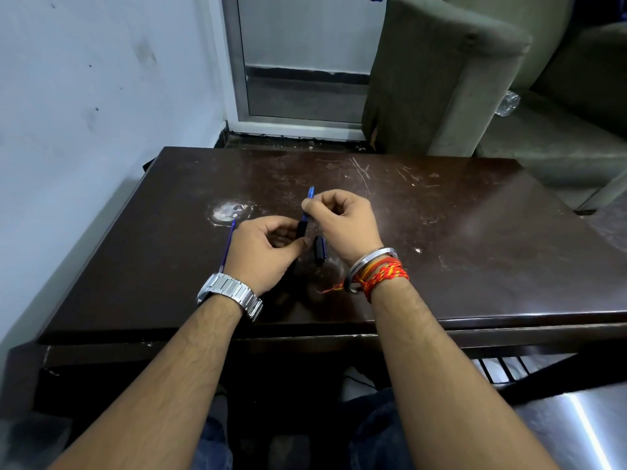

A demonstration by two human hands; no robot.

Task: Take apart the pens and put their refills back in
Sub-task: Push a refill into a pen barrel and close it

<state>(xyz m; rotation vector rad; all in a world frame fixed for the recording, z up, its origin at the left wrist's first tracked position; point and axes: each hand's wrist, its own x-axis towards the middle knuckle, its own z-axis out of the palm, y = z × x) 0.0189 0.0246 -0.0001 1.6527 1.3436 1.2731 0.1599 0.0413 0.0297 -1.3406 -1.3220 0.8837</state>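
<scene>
Above the dark wooden table (pixel 441 232) both my hands hold one blue pen (pixel 307 212). My right hand (pixel 342 222) pinches its upper blue part, whose tip sticks out above the fingers. My left hand (pixel 264 252) grips its lower black section. A second blue pen piece (pixel 228 245) lies on the table just left of my left hand, partly hidden by my wrist. A short black and blue pen part (pixel 320 251) lies on the table between my hands.
A white wall borders the table on the left. A grey-green sofa (pixel 475 79) stands behind the table at the right, and a glass door (pixel 305 62) is behind it. A pale worn patch (pixel 225 210) marks the tabletop.
</scene>
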